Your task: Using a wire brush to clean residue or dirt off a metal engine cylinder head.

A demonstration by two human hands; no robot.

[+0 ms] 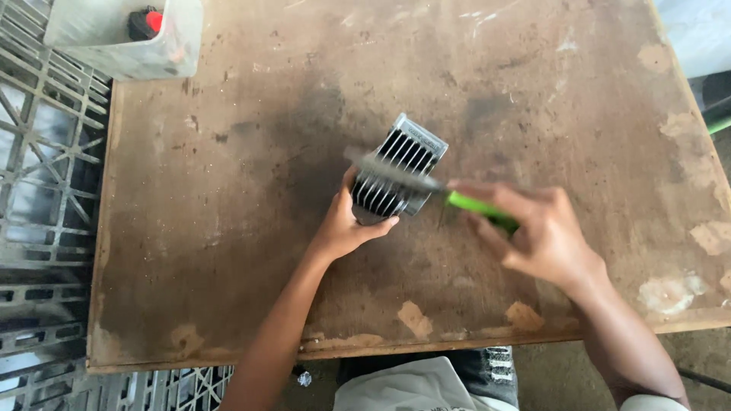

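Left hand (343,224) steadies finned heatsink (399,166); right hand's (537,232) brush (426,183) lies crosswise.

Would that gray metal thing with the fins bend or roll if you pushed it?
Probably not. The finned metal block looks rigid and blocky, so it likely slides rather than rolls. The left hand steadies it, suggesting brushing could shift it.

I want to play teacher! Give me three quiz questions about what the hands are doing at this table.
1. True or false: the left hand steadies the finned metal block on the wooden board.
2. What colour is the handle of the brush in the right hand? A red, B green, C blue.
3. Fill in: the clear plastic tub sits at the board's far ______ corner.

Key: 1 true; 2 B; 3 left.
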